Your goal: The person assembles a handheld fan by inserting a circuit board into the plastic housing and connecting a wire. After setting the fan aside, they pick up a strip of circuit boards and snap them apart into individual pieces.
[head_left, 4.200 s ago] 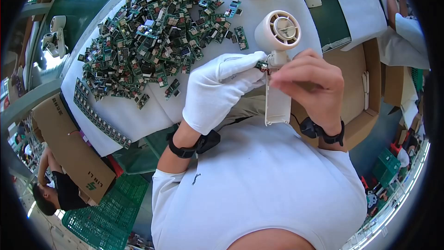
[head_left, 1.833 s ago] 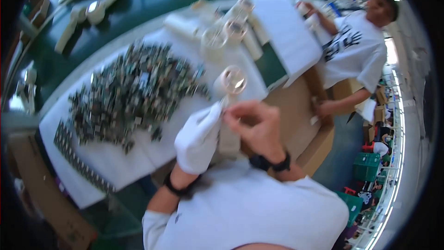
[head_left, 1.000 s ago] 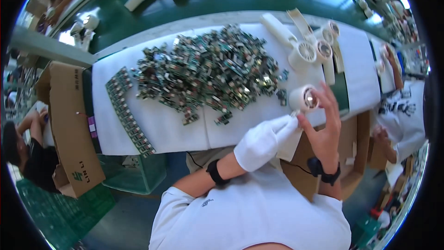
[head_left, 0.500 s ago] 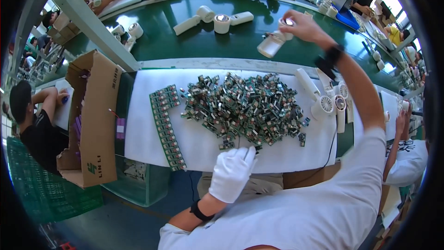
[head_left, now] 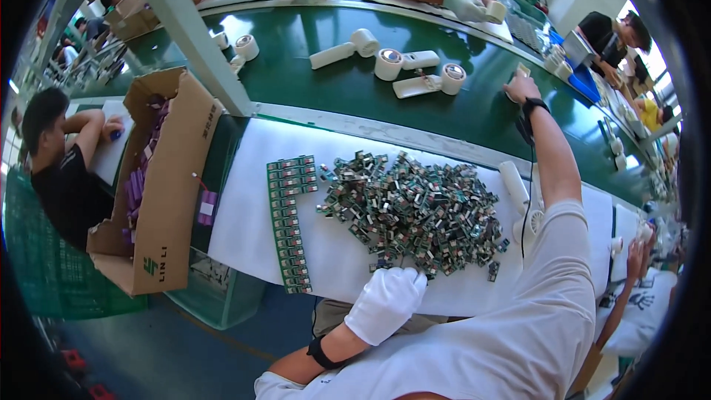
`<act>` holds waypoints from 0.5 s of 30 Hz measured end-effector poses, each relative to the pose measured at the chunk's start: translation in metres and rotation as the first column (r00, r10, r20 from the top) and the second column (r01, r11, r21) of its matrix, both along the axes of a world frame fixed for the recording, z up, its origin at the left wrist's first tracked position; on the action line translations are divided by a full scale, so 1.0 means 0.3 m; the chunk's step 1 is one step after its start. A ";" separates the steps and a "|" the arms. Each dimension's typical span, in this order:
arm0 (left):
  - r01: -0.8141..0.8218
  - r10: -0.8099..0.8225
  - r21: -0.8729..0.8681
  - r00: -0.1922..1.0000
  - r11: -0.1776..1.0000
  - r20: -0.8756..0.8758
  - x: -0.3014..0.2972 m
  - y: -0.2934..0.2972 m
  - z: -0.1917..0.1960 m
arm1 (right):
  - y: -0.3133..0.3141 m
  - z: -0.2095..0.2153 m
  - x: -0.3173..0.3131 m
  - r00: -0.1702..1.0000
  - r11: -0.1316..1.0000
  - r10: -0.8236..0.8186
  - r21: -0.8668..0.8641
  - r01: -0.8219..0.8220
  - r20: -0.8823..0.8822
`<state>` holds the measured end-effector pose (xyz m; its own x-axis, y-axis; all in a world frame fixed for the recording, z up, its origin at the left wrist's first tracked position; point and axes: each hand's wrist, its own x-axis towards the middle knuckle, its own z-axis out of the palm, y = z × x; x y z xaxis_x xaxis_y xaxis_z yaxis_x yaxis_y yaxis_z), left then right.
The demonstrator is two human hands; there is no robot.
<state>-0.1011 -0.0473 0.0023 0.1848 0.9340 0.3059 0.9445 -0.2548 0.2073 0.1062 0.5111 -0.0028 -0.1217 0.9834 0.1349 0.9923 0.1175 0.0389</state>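
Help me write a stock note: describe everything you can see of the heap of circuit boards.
The heap of circuit boards is a loose mound of many small green boards with metallic-looking, dark and pale parts, overlapping at mixed angles. It rests on the white sheet, between the strip of joined boards and a white fan handle. One stray board lies a little apart at its near right edge. The gloved left hand is at its near edge; contact is unclear.

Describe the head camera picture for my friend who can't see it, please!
A white-gloved left hand is at the edge of a heap of green circuit boards; the bare right hand is stretched over a green table with white fan parts.
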 end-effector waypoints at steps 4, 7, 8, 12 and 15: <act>0.017 -0.017 0.000 0.999 1.000 -0.036 0.003 -0.009 0.010 | -0.099 0.133 -0.025 0.969 0.958 0.108 -0.239 -0.161 -0.221; 0.032 -0.032 -0.013 0.997 0.999 -0.075 0.018 -0.009 0.019 | -0.294 0.338 -0.016 0.809 0.850 0.272 -0.265 -0.456 -0.521; 0.015 -0.016 -0.019 0.996 1.000 -0.087 0.024 -0.010 0.021 | -0.385 0.408 -0.024 0.748 0.793 0.354 -0.244 -0.558 -0.561; -0.024 0.026 0.016 0.984 1.000 -0.179 0.024 -0.003 0.042 | -0.901 0.646 0.027 0.523 0.496 0.665 -0.209 -0.843 -0.533; 0.039 -0.035 0.020 0.985 0.999 -0.170 0.016 -0.005 0.058 | -1.254 0.708 0.140 0.680 0.526 0.589 -0.431 -0.733 -0.438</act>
<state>-0.0963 -0.0487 0.0197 0.2698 0.9185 0.2892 0.9554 -0.2928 0.0386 0.1481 0.1351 0.2097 -0.8069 0.5285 -0.2639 0.5873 0.6699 -0.4541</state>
